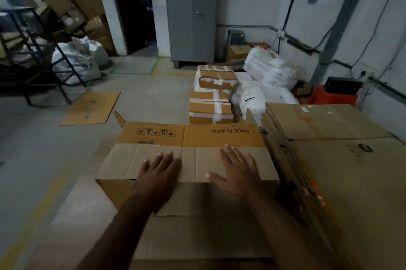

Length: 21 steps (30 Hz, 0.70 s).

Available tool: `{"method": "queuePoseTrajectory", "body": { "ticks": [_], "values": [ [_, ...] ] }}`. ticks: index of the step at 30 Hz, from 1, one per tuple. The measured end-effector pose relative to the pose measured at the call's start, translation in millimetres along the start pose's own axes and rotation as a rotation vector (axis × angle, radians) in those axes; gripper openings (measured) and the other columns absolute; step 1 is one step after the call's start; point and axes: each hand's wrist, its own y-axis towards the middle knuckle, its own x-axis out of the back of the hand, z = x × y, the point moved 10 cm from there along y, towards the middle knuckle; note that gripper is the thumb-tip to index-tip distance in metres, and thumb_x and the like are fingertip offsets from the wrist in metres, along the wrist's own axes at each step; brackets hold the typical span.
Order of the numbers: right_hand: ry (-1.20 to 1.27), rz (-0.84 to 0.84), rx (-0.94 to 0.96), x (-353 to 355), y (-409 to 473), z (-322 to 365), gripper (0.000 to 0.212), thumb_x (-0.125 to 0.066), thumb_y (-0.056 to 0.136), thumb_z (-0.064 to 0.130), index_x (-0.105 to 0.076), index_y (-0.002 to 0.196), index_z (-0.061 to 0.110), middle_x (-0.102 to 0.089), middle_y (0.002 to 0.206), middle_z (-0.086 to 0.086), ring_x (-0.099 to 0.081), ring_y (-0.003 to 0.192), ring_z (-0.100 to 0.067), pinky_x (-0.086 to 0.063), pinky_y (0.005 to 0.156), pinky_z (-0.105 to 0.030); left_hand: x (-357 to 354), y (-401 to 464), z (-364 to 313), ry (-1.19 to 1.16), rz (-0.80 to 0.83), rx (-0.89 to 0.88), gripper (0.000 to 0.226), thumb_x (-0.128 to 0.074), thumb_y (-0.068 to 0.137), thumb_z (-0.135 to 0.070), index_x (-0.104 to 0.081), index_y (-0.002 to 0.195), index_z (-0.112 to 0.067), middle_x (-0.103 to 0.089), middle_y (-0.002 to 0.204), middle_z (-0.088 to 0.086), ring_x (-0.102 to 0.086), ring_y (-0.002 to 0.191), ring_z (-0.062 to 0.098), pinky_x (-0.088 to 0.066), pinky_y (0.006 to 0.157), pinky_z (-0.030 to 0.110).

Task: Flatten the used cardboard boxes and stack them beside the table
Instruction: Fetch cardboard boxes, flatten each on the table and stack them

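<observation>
I am standing over a grey concrete floor (153, 98) with worn yellow lines, and a sheet of flattened cardboard is lying nearest me, under the box. On it the cardboard box (186, 159) is sitting in the near middle of the floor, its long axis running left to right, its printed far flap, reading "MADE IN INDIA" upside down to me, pointing away from me. My left hand (159, 173) is lying flat on the near folded flap, fingers straight and together; my right hand (238, 170) is lying flat beside it, fingers spread wide. Neither grip is closing round anything; both palms are only pressing on the flap. Just right of the box a stack of flattened boxes (329, 137) is lying. Farther off, taped parcels (211, 107) and white sacks (263, 85) are sitting near the right wall; a loose cardboard sheet (92, 107) is lying to the left. At the far end a grey metal cabinet (191, 12) is standing beside a dark doorway (131, 6).
</observation>
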Motion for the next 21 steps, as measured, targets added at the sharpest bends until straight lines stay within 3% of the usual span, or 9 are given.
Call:
{"method": "queuePoseTrajectory", "body": {
  "ticks": [4, 7, 11, 17, 19, 21],
  "values": [
    [-0.027, -0.089, 0.090, -3.7, 0.9, 11.4, 0.112, -0.030, 0.081, 0.094, -0.003, 0.165, 0.025, 0.007, 0.172, 0.003, 0.006, 0.158, -0.020, 0.004, 0.124, -0.050, 11.4, 0.5, 8.0, -0.046, -0.060, 0.077, 0.068, -0.048, 0.099, -0.058, -0.022, 0.158, -0.035, -0.016, 0.169, -0.001, -0.015, 0.156, 0.026, -0.017, 0.123, 0.057],
    [-0.053, -0.115, 0.118, -4.5, -3.7, 12.5, 0.098, -0.050, 0.088, 0.072, -0.003, 0.164, 0.032, 0.001, 0.172, 0.004, 0.003, 0.158, -0.021, 0.002, 0.123, -0.050, 13.8, -0.4, 15.2, -0.048, -0.051, 0.102, 0.068, -0.050, 0.097, -0.059, -0.026, 0.157, -0.036, -0.021, 0.168, -0.002, -0.020, 0.155, 0.025, -0.022, 0.121, 0.056],
    [-0.014, -0.154, -0.024, 2.6, -16.6, -12.8, 0.092, -0.065, 0.087, 0.041, -0.013, 0.162, 0.037, -0.012, 0.171, 0.004, -0.006, 0.157, -0.023, -0.005, 0.123, -0.050, 12.8, -2.4, 18.5, -0.003, -0.015, 0.122, 0.069, -0.053, 0.098, -0.050, -0.022, 0.158, -0.035, -0.017, 0.169, -0.003, -0.018, 0.155, 0.024, -0.024, 0.121, 0.054],
    [0.031, -0.195, -0.176, 10.3, -38.2, -49.5, 0.077, -0.062, 0.091, 0.027, -0.027, 0.160, 0.036, -0.026, 0.167, 0.003, -0.018, 0.155, -0.024, -0.024, 0.119, -0.052, 14.1, -3.1, 23.9, 0.001, -0.028, 0.096, 0.077, -0.065, 0.091, -0.047, -0.026, 0.157, -0.036, -0.021, 0.168, -0.001, -0.022, 0.154, 0.026, -0.024, 0.120, 0.059],
    [0.002, -0.203, -0.200, 13.2, -41.1, -50.3, 0.079, -0.064, 0.089, 0.022, -0.031, 0.159, 0.033, -0.030, 0.166, 0.002, -0.021, 0.154, -0.025, -0.026, 0.119, -0.054, 15.8, -8.6, 22.9, 0.017, -0.075, 0.067, 0.077, -0.067, 0.089, -0.044, -0.028, 0.155, -0.035, -0.022, 0.167, 0.002, -0.020, 0.154, 0.029, -0.020, 0.118, 0.066],
    [-0.019, -0.232, -0.218, 17.4, -45.3, -53.9, 0.081, -0.067, 0.085, 0.014, -0.034, 0.158, 0.029, -0.033, 0.164, -0.002, -0.024, 0.153, -0.028, -0.024, 0.120, -0.058, 15.8, -21.5, 41.8, 0.013, -0.129, 0.161, 0.080, -0.066, 0.089, -0.044, -0.024, 0.156, -0.032, -0.017, 0.168, 0.007, -0.013, 0.155, 0.031, -0.013, 0.117, 0.072]
  ]
}}
